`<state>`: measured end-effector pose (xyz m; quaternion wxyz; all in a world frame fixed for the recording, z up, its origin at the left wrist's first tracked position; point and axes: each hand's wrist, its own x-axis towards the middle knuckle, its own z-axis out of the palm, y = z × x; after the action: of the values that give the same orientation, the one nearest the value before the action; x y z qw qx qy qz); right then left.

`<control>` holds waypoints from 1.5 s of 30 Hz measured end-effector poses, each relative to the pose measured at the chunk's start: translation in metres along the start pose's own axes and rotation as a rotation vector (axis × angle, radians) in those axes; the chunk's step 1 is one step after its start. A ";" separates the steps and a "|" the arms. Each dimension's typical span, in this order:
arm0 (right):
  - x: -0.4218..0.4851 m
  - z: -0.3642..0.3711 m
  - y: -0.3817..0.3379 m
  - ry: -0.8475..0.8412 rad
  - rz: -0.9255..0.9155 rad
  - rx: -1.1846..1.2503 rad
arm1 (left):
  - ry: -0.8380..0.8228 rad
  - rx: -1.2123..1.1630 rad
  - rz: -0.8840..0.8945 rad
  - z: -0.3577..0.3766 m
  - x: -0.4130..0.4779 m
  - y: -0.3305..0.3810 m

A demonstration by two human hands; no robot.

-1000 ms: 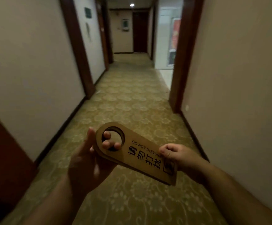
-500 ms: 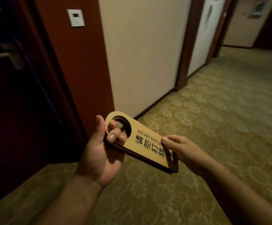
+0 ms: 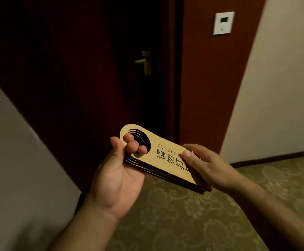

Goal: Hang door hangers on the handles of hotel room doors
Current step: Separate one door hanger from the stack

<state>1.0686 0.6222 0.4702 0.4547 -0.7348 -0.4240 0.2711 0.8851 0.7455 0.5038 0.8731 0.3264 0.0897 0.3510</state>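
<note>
My left hand (image 3: 116, 171) cradles a stack of tan wooden door hangers (image 3: 163, 160) from beneath, palm up. Three of its fingertips (image 3: 134, 144) poke up through the round cut-outs at the head of the stack, and the thumb rests against the left edge, so the grip is closed around the stack. My right hand (image 3: 207, 165) meets the other end: its thumb presses on the printed face of the top hanger, covering part of the words "DO NOT DIS…", while the fingers wrap under the far edge, pinching the stack. I cannot tell whether this grip takes only the top hanger or several. The top face carries black Chinese characters running along its length, and the dark edges of the hangers below fan out slightly at the near side. The stack is held in the air at a slant, above the olive patterned carpet (image 3: 183, 214).

Beyond the hangers stands a dark reddish-brown wooden door (image 3: 96, 73), with a silver lever handle (image 3: 141, 61) on a metal plate, bare. Right of it, on the red-brown door frame (image 3: 207, 87), sits a white square wall panel (image 3: 223, 23). A cream wall (image 3: 283, 87) runs off to the right.
</note>
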 end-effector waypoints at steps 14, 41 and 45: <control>0.200 0.090 -0.077 -0.264 -0.327 -0.511 | 0.061 0.000 0.190 -0.110 0.119 0.117; 0.579 0.056 -0.041 -0.232 -0.458 -0.767 | 0.241 0.228 -0.180 -0.162 0.454 0.166; 0.627 0.059 -0.040 -0.324 -0.386 -0.634 | 0.236 0.299 -0.107 -0.174 0.495 0.180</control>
<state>1.3170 1.2025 0.4720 0.1753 -0.6931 -0.6832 0.1488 1.0831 1.2634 0.5199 0.8157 0.4039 0.2596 0.3227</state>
